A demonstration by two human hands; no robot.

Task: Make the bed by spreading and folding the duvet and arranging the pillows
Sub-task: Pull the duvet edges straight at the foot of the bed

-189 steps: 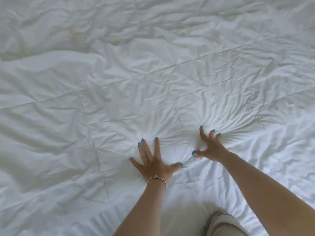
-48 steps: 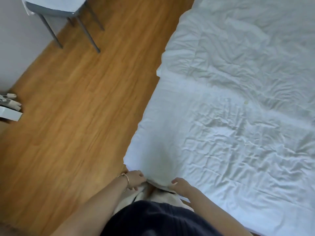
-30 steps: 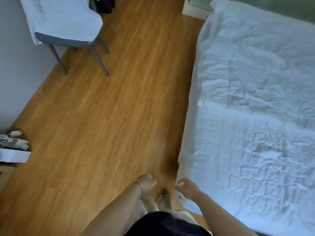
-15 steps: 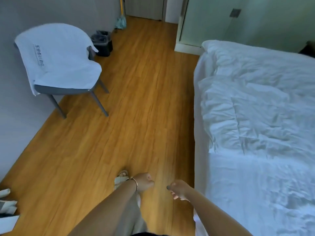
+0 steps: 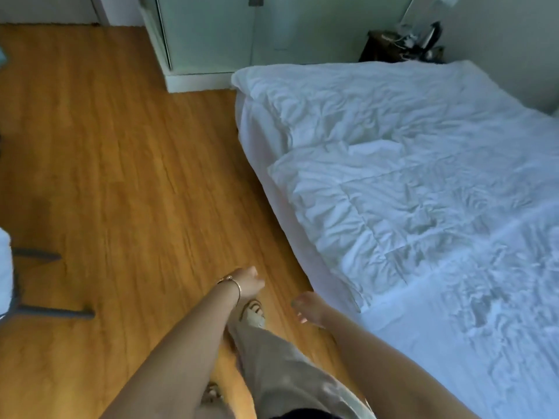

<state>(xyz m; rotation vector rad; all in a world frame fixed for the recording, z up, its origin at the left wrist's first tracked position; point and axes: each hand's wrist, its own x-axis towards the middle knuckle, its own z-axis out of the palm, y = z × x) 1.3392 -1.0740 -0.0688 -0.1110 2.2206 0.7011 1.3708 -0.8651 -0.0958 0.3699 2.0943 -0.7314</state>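
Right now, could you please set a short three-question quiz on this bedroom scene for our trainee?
1. True or false: the left hand with the thin bracelet grips the crumpled white duvet.
2. Multiple choice: over what does the right hand hang? A. the wooden plank floor; B. a pillow; C. the dark bedside stand.
3. Fill in: the duvet's near part is folded back, baring the flat white ____ below it.

Key: 1. False, it holds nothing. 2. A. 3. sheet.
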